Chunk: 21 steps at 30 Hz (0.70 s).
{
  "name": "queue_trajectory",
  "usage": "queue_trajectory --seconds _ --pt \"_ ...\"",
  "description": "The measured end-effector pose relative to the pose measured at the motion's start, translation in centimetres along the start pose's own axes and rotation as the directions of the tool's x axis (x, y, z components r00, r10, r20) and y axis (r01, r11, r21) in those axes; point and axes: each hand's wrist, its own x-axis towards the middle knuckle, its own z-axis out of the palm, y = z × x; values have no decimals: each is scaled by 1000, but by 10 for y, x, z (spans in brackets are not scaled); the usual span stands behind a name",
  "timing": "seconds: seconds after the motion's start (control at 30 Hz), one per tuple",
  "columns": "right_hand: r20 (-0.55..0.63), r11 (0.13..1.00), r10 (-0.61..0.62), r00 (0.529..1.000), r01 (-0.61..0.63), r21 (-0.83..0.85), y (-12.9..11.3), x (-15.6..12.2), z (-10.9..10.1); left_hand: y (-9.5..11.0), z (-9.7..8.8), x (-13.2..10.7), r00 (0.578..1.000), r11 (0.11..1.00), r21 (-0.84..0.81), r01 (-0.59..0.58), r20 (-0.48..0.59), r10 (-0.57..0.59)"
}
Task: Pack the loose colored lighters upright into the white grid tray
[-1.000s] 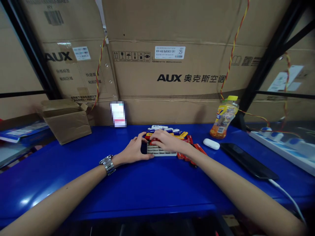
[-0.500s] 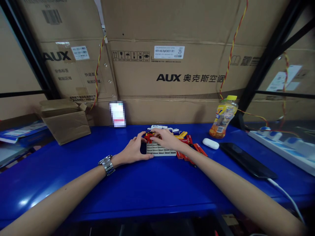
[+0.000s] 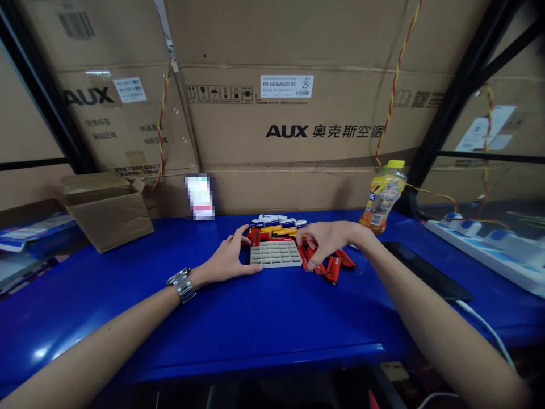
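Note:
A pale grey tray (image 3: 276,262) divided into small compartments lies flat on the blue table. My left hand (image 3: 227,255) grips its left side, thumb at the front edge and fingers at the back. Just right of the tray, my right hand (image 3: 326,241) reaches down with curled fingers pinching among the red battery-like sticks (image 3: 332,269). The fingers partly hide the stick they touch. Behind the tray lie yellow sticks (image 3: 284,232) and several white-and-blue ones (image 3: 272,218). More red pieces (image 3: 255,237) sit by the tray's back left corner.
A bottle (image 3: 385,196) with a yellow cap stands at the back right. Near it are a black phone-like slab (image 3: 426,272) on a white cable and a power strip (image 3: 485,250). A lit phone (image 3: 200,196) leans at the back; an open cardboard box (image 3: 108,218) sits left.
My right hand has moved from above the tray to the red sticks on its right. My left hand still holds the tray. The view has shifted slightly.

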Motion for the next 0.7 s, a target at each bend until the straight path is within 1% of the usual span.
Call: queue_trajectory --seconds 0.07,0.17,0.23,0.3,0.4,0.5,0.6,0.7 --pt "10 1000 17 1000 -17 -10 2 -1 0 1 0 0 1000 1000 0 10 2 -10" --pt "-8 998 20 1000 -21 -61 2 1 2 1 -1 1 1000 1000 -1 8 14 -8" --pt "-15 996 10 1000 -11 -84 2 3 3 -1 0 1 1000 1000 1 1 16 -1" --pt "-27 997 -27 999 25 -77 2 4 4 -2 0 0 1000 1000 3 -6 12 6" --pt "-93 995 -90 992 85 -54 6 7 4 -2 1 0 1000 1000 6 -17 -2 17" --pt "-194 993 -102 976 89 -71 10 8 4 -1 0 -1 1000 1000 -2 -23 2 24" --pt "-219 992 -96 971 74 -104 11 9 6 -1 0 -1 1000 1000 -4 -14 14 14" --pt "-212 981 -84 974 44 -187 9 8 9 -2 0 -1 1000 1000 1 -20 10 20"
